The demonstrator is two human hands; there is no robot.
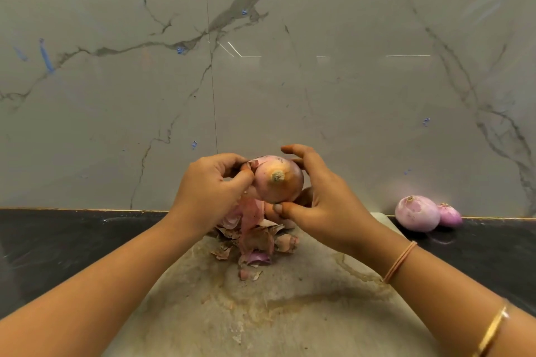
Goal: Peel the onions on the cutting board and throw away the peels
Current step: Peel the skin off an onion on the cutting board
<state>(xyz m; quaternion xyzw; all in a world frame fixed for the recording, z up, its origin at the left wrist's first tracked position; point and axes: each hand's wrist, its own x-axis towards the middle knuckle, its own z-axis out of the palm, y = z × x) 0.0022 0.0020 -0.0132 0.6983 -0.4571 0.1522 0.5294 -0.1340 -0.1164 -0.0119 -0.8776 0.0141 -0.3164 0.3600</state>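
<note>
The right hand [316, 206] cradles the onion [277, 180] above the cutting board's [290, 313] far edge — left hand [208, 188] apparently pinching its loose skin. Peels [255, 240] lie heaped there; two peeled onions [417, 213] rest on the counter's [58, 240] right.

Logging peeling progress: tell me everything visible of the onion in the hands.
The onion is round, pinkish, tan around its dry stub, which faces the camera. It is held above the peel pile on the cutting board. The right hand cups it; the left hand pinches a loose skin flap at its left edge.
</note>
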